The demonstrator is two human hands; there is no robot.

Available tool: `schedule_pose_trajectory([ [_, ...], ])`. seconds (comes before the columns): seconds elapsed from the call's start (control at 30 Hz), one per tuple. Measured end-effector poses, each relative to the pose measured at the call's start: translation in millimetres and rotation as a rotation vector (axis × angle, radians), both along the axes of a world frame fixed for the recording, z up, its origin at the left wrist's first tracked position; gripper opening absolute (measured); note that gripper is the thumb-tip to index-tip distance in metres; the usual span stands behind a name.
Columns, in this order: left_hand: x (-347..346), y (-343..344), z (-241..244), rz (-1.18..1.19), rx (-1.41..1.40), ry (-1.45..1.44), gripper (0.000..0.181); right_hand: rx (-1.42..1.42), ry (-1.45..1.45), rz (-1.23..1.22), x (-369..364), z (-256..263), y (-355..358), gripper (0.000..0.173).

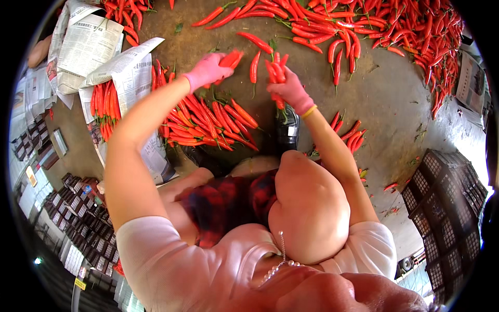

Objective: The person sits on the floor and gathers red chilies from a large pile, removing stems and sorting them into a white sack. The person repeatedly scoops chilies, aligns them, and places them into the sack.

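Both of my hands wear pink gloves. My left hand [210,69] is closed around a few red chili peppers [230,59], slightly blurred, above the concrete floor. In my right hand [290,89] is a small bunch of red chili peppers [277,72], tips upward and green stems hanging over a black shoe. Two loose chili peppers [254,69] lie on the floor between the hands. Below my left hand spreads a heap of chili peppers [206,121], stems mostly pointing to the lower right. Left of it, more chili peppers [105,103] lie within folded newspaper [134,78].
A large pile of chili peppers [421,35] covers the floor at the upper right. More newspaper sheets [87,43] lie at the upper left. Stacked dark plastic crates [444,214] stand at the right, others [85,218] at the lower left. Small pepper groups [354,138] lie beside my right forearm.
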State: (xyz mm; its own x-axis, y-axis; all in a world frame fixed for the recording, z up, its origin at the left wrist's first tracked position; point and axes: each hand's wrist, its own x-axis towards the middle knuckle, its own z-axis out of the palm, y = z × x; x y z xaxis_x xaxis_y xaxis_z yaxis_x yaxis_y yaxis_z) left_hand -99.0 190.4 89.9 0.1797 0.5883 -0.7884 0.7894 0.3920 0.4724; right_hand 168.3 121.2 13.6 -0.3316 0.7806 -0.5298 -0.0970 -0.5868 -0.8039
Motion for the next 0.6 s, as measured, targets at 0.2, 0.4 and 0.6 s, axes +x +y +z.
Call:
schedule_pose_trajectory([
  [0.2,54,-67,-85,1.342,-0.109,-0.782,0.023,0.095,-0.355,0.236,-52,-11,35,0.043],
  [0.4,88,-45,-114,1.057,0.422,-0.756,0.033,0.618,-0.802,0.492,-53,1,114,0.044],
  [0.6,123,-41,-89,1.537,-0.001,-1.166,0.036,0.309,-0.347,0.299,-19,-5,104,0.041],
])
